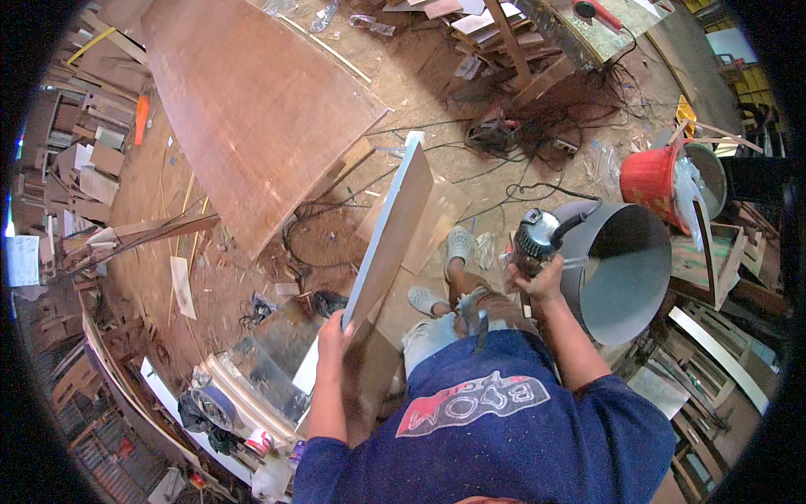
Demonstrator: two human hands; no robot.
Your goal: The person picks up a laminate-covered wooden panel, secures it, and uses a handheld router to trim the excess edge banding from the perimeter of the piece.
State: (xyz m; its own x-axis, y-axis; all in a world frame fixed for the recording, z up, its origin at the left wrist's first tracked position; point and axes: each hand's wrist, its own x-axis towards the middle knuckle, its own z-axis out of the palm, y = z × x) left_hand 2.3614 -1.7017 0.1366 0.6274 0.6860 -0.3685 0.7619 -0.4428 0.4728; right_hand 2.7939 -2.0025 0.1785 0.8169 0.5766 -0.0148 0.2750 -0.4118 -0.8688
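Note:
My left hand (334, 338) is closed round the near end of a long wooden panel (405, 220) with a pale blue-white edge. The panel stands on its narrow side, slanting away from me, and its far end rises over the floor. In my right hand (541, 281) is a corded power tool (536, 239) with a silver and black cylindrical body, which looks like a trim router. It is held up in front of a large grey cylinder (574, 290), its black cord trailing off behind. The tool's working end is hidden by my fingers.
A large brown plywood sheet (260, 109) lies at the far left. To the right stands a red bucket (646, 186) with clear plastic over its rim. Cables (504, 197) and wood scraps litter the dusty floor. Timber offcuts (96, 168) are piled at the left.

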